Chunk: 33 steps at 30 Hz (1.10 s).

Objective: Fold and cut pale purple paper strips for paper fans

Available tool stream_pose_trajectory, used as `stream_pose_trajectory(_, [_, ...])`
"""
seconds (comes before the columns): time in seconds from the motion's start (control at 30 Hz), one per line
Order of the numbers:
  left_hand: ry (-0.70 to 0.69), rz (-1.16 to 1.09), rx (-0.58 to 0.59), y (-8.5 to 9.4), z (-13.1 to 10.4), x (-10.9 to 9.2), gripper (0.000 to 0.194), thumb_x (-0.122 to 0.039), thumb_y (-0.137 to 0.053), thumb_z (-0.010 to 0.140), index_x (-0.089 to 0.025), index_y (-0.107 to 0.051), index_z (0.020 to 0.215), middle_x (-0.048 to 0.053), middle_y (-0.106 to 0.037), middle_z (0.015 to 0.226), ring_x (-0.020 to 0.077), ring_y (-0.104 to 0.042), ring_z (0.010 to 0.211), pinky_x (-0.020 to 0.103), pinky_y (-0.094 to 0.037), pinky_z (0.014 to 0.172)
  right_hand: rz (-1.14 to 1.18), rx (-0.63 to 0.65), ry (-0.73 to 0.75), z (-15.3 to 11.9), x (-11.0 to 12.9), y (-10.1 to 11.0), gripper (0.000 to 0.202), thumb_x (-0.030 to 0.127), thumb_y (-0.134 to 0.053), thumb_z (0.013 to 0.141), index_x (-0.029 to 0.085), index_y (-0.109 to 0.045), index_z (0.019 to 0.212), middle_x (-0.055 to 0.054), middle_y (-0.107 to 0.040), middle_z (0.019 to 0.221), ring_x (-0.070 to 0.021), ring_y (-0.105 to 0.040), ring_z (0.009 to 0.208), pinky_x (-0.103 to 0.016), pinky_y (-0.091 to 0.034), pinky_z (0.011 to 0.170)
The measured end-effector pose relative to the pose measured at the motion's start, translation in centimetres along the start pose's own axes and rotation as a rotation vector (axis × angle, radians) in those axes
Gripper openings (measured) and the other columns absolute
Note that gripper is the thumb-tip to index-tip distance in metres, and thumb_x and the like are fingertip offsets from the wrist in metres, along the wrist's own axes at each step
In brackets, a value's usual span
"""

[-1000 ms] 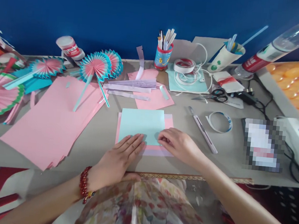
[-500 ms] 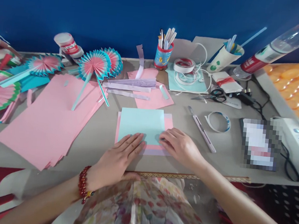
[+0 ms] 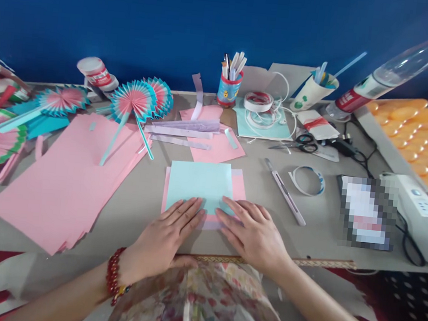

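Directly before me on the table lies a light blue paper sheet (image 3: 200,182), on top of a pink sheet (image 3: 238,187) and a lilac one whose edge shows below. My left hand (image 3: 167,231) lies flat with fingers stretched over the lower left part of the stack. On the lower right part rests my right hand (image 3: 254,232), its fingers spread and nothing held in them. A pale utility knife (image 3: 285,192) lies to the right of that hand, beside a coiled strip (image 3: 308,180).
Pink sheets (image 3: 51,180) and pleated paper fans (image 3: 133,102) lie left. Behind the stack are lilac strips (image 3: 187,125), a pen cup (image 3: 229,89), tape (image 3: 258,101) and scissors (image 3: 306,143). A phone (image 3: 364,210), power strip (image 3: 409,199), bottle (image 3: 384,76) and tray of orange balloon-like shapes (image 3: 415,132) stand right.
My right hand has opened from curled fingers at the stack's right edge and now lies spread, lower and further in. My left hand stays on the paper. The view has shifted slightly.
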<state>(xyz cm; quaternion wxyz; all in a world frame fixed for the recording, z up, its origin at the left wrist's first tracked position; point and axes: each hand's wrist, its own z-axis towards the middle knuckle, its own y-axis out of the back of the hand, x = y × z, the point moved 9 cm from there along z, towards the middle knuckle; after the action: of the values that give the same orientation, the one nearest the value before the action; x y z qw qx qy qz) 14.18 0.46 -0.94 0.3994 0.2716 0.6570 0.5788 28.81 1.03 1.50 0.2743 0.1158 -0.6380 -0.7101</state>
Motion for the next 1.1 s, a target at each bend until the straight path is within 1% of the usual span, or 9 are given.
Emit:
stream_pose_trajectory(0.13, [-0.001, 0.022, -0.010, 0.1, 0.0, 0.0, 0.095, -0.076, -0.038, 0.091, -0.012, -0.019, 0.159, 0.016, -0.016, 0.165, 0.0311, -0.017, 0.152, 0.046, -0.020, 0.123, 0.015, -0.060, -0.072, -2.4, -1.6, 1.1, 0.032, 0.024, -0.048, 0.099, 0.025, -0.066, 0.126, -0.006, -0.058, 0.142, -0.0281, -0.053, 0.121, -0.044, -0.043, 0.095])
stream_pose_trajectory(0.23, [0.001, 0.003, -0.024, 0.1, -0.1, 0.1, 0.094, -0.076, -0.040, 0.091, -0.013, -0.021, 0.158, 0.015, -0.018, 0.164, 0.0315, -0.019, 0.152, 0.046, -0.023, 0.122, 0.033, -0.125, -0.087, -3.6, -2.4, 2.1, 0.030, 0.020, -0.050, 0.097, 0.021, -0.067, 0.122, -0.008, -0.062, 0.136, -0.0271, -0.056, 0.117, -0.043, -0.045, 0.095])
stream_pose_trajectory(0.37, [-0.010, 0.004, -0.034, 0.0, -0.1, 0.1, 0.098, -0.078, -0.040, 0.088, -0.011, -0.023, 0.157, 0.016, -0.020, 0.164, 0.0311, -0.018, 0.152, 0.046, -0.023, 0.122, 0.046, -0.175, -0.125, -2.8, -2.2, 3.0, 0.034, 0.026, -0.052, 0.097, 0.015, -0.064, 0.127, -0.013, -0.062, 0.135, -0.0277, -0.058, 0.114, -0.044, -0.047, 0.095])
stream_pose_trajectory(0.43, [-0.019, 0.008, -0.043, 0.1, -0.1, 0.0, 0.098, -0.077, -0.041, 0.088, -0.010, -0.022, 0.157, 0.017, -0.021, 0.163, 0.0308, -0.017, 0.152, 0.046, -0.022, 0.122, 0.052, -0.119, -0.070, -1.4, -0.9, 2.2, 0.044, 0.033, -0.052, 0.098, 0.015, -0.056, 0.138, -0.013, -0.054, 0.144, -0.0293, -0.052, 0.126, -0.046, -0.044, 0.102])
stream_pose_trajectory(0.53, [-0.014, 0.004, -0.047, 0.3, 0.0, -0.1, 0.096, -0.075, -0.043, 0.090, -0.009, -0.024, 0.157, 0.018, -0.021, 0.163, 0.0309, -0.018, 0.152, 0.047, -0.024, 0.122, 0.058, -0.017, 0.054, -0.1, 1.2, 0.3, 0.050, 0.043, -0.049, 0.100, 0.020, -0.050, 0.144, -0.006, -0.047, 0.152, -0.0289, -0.044, 0.136, -0.050, -0.034, 0.113])
stream_pose_trajectory(0.67, [-0.008, 0.037, -0.025, 0.4, -0.1, -0.2, 0.093, -0.076, -0.038, 0.091, -0.009, -0.028, 0.155, 0.017, -0.018, 0.164, 0.0317, -0.017, 0.152, 0.048, -0.022, 0.122, 0.022, 0.000, 0.056, -0.6, 1.4, -1.0, 0.050, 0.043, -0.046, 0.102, 0.019, -0.049, 0.145, -0.002, -0.048, 0.152, -0.0274, -0.043, 0.137, -0.050, -0.024, 0.119])
stream_pose_trajectory(0.77, [0.024, 0.073, -0.020, 0.5, -1.2, 0.4, 0.094, -0.076, -0.036, 0.092, -0.010, -0.022, 0.158, 0.016, -0.020, 0.164, 0.0302, -0.019, 0.152, 0.047, -0.019, 0.123, 0.002, -0.026, 0.017, -1.7, 0.6, -0.8, 0.046, 0.038, -0.046, 0.103, 0.018, -0.050, 0.144, -0.002, -0.051, 0.150, -0.0260, -0.044, 0.136, -0.048, -0.022, 0.119])
stream_pose_trajectory(0.93, [0.155, 0.143, -0.029, 1.1, -4.6, 2.6, 0.089, -0.068, -0.039, 0.096, -0.009, -0.016, 0.159, 0.014, -0.023, 0.163, 0.0293, -0.023, 0.151, 0.046, -0.017, 0.124, 0.003, -0.056, 0.002, -2.5, 0.0, 0.1, 0.041, 0.029, -0.045, 0.102, 0.017, -0.052, 0.141, -0.006, -0.055, 0.146, -0.0249, -0.045, 0.135, -0.047, -0.026, 0.117])
stream_pose_trajectory(1.1, [0.244, 0.178, -0.053, 1.0, -6.7, 3.8, 0.082, -0.060, -0.044, 0.098, -0.011, -0.018, 0.159, 0.013, -0.027, 0.162, 0.0279, -0.023, 0.151, 0.046, -0.016, 0.124, -0.031, -0.074, -0.021, 0.0, 0.1, 1.4, 0.023, 0.030, -0.049, 0.101, 0.019, -0.067, 0.111, -0.006, -0.070, 0.119, -0.0251, -0.056, 0.113, -0.046, -0.034, 0.108])
